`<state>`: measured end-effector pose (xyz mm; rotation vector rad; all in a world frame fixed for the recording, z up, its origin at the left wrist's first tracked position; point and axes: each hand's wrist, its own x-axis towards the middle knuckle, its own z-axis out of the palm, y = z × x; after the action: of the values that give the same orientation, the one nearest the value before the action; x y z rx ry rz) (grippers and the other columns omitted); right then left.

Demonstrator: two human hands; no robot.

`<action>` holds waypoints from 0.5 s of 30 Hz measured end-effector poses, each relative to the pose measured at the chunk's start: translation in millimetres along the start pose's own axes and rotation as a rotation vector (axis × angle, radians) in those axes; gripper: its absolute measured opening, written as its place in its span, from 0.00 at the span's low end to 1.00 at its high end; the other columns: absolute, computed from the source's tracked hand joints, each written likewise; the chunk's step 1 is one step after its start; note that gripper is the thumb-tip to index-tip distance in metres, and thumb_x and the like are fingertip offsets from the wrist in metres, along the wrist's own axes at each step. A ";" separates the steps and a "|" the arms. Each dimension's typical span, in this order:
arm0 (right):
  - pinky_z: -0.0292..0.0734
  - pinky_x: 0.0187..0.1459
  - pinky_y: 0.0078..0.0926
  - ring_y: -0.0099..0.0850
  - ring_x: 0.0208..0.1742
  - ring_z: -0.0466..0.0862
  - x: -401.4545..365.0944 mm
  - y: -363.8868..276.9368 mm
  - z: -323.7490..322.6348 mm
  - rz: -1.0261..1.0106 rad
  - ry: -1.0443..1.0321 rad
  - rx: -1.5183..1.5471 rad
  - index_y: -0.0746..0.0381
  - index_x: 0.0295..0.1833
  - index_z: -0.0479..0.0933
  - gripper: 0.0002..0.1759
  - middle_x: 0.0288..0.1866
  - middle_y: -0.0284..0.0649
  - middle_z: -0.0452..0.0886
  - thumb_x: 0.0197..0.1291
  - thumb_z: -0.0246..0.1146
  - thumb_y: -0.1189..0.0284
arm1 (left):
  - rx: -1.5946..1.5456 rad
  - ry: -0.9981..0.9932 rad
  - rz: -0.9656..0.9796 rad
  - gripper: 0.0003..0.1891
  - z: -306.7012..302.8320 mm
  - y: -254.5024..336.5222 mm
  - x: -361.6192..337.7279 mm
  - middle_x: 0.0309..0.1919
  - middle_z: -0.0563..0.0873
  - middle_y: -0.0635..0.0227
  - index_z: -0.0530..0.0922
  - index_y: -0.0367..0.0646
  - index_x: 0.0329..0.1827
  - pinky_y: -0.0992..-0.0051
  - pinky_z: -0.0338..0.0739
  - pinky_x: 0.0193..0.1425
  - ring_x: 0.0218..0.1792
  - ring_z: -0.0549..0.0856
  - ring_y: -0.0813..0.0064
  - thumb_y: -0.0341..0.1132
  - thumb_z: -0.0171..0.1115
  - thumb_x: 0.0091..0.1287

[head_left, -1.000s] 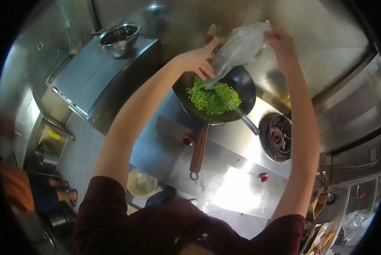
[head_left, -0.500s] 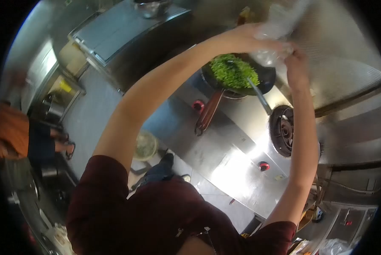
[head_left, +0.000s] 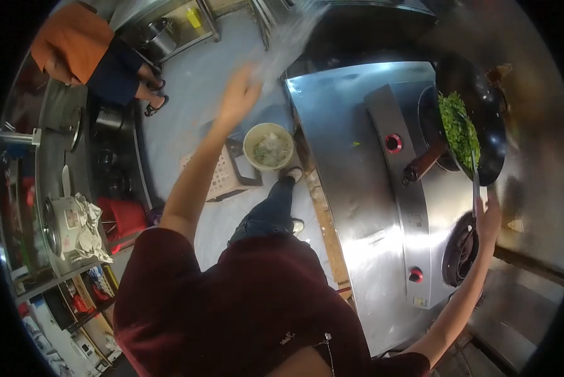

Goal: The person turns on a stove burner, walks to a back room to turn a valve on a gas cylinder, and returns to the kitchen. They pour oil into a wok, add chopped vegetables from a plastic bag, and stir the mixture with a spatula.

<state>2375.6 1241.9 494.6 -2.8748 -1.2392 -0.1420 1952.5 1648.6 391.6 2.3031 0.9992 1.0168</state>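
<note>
My left hand (head_left: 240, 95) is raised over the floor, closed on a clear plastic bag (head_left: 289, 44) that is blurred by motion. At the right, my right hand (head_left: 488, 217) holds the end of a metal utensil handle (head_left: 475, 183). The other end of that utensil lies in chopped green vegetables (head_left: 457, 129) inside a dark wok (head_left: 492, 138). The wok rests tilted on the rear burner, its wooden handle (head_left: 425, 162) pointing toward the stove's front.
A bin (head_left: 268, 147) with plastic waste stands on the floor beside a perforated stool (head_left: 222, 176). The steel stove top (head_left: 357, 182) has a second burner (head_left: 461, 248). Another person (head_left: 90, 50) stands at upper left. A rice cooker (head_left: 65, 220) sits on the left counter.
My hands were together above the wok with the plastic bag. My left hand has moved left with the bag; my right has come down to the utensil. The view has turned left.
</note>
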 end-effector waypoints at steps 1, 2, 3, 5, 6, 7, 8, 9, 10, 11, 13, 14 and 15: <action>0.68 0.47 0.37 0.46 0.47 0.76 -3.1 -5.9 -0.2 -0.004 -0.005 -0.002 0.66 0.53 0.68 0.26 0.46 0.53 0.74 0.56 0.56 0.57 | 0.106 -0.180 -0.173 0.18 1.4 -28.6 -25.4 0.40 0.78 0.53 0.71 0.42 0.50 0.64 0.71 0.45 0.41 0.78 0.54 0.33 0.52 0.55; 0.68 0.47 0.39 0.48 0.47 0.75 -6.4 -14.6 0.1 0.117 -0.088 -0.012 0.66 0.53 0.67 0.26 0.46 0.54 0.74 0.56 0.55 0.57 | 0.161 -0.245 -0.369 0.18 21.8 -64.0 -59.7 0.39 0.78 0.52 0.70 0.42 0.50 0.61 0.71 0.43 0.40 0.78 0.54 0.34 0.52 0.56; 0.68 0.48 0.40 0.49 0.47 0.74 -8.7 -20.1 1.0 0.244 -0.172 -0.022 0.66 0.54 0.66 0.27 0.46 0.54 0.74 0.56 0.54 0.57 | 0.195 -0.298 -0.350 0.20 33.9 -82.4 -80.7 0.40 0.78 0.50 0.67 0.42 0.52 0.58 0.70 0.44 0.41 0.77 0.52 0.35 0.52 0.56; 0.68 0.48 0.41 0.49 0.48 0.74 -8.6 -18.2 8.5 0.244 -0.167 -0.046 0.65 0.55 0.65 0.27 0.46 0.54 0.74 0.56 0.54 0.57 | 0.265 -0.406 -0.505 0.22 77.7 -147.1 -127.6 0.41 0.78 0.48 0.65 0.40 0.52 0.59 0.70 0.47 0.45 0.77 0.50 0.39 0.54 0.55; 0.68 0.47 0.42 0.50 0.48 0.74 -7.9 -15.6 14.1 0.237 -0.152 -0.067 0.65 0.55 0.64 0.28 0.46 0.54 0.74 0.56 0.54 0.57 | 0.281 -0.511 -0.687 0.25 94.5 -161.2 -137.0 0.43 0.78 0.47 0.65 0.38 0.53 0.59 0.69 0.49 0.47 0.76 0.50 0.41 0.55 0.54; 0.68 0.47 0.42 0.50 0.48 0.74 -7.9 -9.2 23.6 0.257 -0.153 -0.074 0.65 0.55 0.64 0.28 0.46 0.54 0.74 0.56 0.54 0.57 | 0.297 -0.617 -0.861 0.28 110.8 -172.3 -140.0 0.44 0.77 0.47 0.64 0.36 0.54 0.60 0.69 0.51 0.48 0.75 0.50 0.43 0.57 0.53; 0.68 0.46 0.43 0.50 0.47 0.74 -8.8 -0.5 34.9 0.197 -0.079 -0.126 0.64 0.56 0.63 0.28 0.45 0.55 0.74 0.55 0.54 0.57 | 0.290 -0.635 -0.846 0.28 127.8 -186.2 -145.6 0.44 0.77 0.47 0.64 0.36 0.54 0.60 0.69 0.51 0.48 0.75 0.50 0.43 0.57 0.53; 0.69 0.45 0.43 0.50 0.46 0.75 -9.9 3.3 39.6 0.138 -0.007 -0.179 0.64 0.56 0.62 0.28 0.44 0.55 0.75 0.55 0.54 0.57 | 0.291 -0.699 -0.859 0.31 143.2 -201.6 -149.8 0.45 0.77 0.47 0.62 0.35 0.56 0.61 0.69 0.52 0.49 0.75 0.51 0.45 0.57 0.53; 0.69 0.45 0.43 0.50 0.46 0.75 -7.3 -2.9 36.2 0.160 -0.011 -0.191 0.64 0.56 0.62 0.28 0.44 0.55 0.75 0.55 0.54 0.57 | 0.292 -0.761 -0.871 0.33 154.8 -210.2 -148.9 0.46 0.77 0.47 0.61 0.34 0.57 0.62 0.68 0.53 0.50 0.75 0.51 0.46 0.58 0.52; 0.69 0.44 0.44 0.50 0.44 0.76 -3.4 -14.9 30.4 0.200 -0.078 -0.173 0.64 0.56 0.62 0.27 0.41 0.55 0.75 0.56 0.53 0.58 | 0.286 -0.782 -0.860 0.33 158.0 -202.5 -142.3 0.46 0.77 0.47 0.61 0.34 0.57 0.62 0.68 0.53 0.50 0.75 0.51 0.46 0.58 0.52; 0.71 0.39 0.45 0.52 0.39 0.77 3.4 -40.1 16.2 0.272 -0.187 -0.084 0.64 0.55 0.61 0.26 0.36 0.56 0.77 0.57 0.52 0.59 | 0.608 -0.749 -0.910 0.32 160.4 -176.2 -117.7 0.44 0.78 0.48 0.64 0.35 0.57 0.62 0.69 0.52 0.48 0.76 0.51 0.46 0.57 0.52; 0.71 0.39 0.45 0.52 0.39 0.77 6.0 -46.2 9.6 0.287 -0.191 -0.093 0.64 0.55 0.61 0.26 0.36 0.56 0.77 0.57 0.52 0.59 | 0.603 -0.764 -0.898 0.32 163.7 -182.9 -111.0 0.44 0.78 0.48 0.64 0.35 0.57 0.62 0.69 0.52 0.48 0.76 0.51 0.46 0.57 0.52; 0.70 0.37 0.45 0.52 0.38 0.77 8.1 -50.2 3.6 0.324 -0.212 -0.070 0.64 0.54 0.62 0.24 0.35 0.55 0.77 0.58 0.51 0.59 | 0.508 -0.751 -0.826 0.30 162.4 -194.1 -105.1 0.43 0.78 0.49 0.68 0.36 0.53 0.63 0.69 0.51 0.47 0.76 0.52 0.48 0.58 0.51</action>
<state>2345.0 1282.5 490.3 -3.1687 -0.7818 0.1287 1941.4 1679.9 119.5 1.9634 1.7134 -0.4414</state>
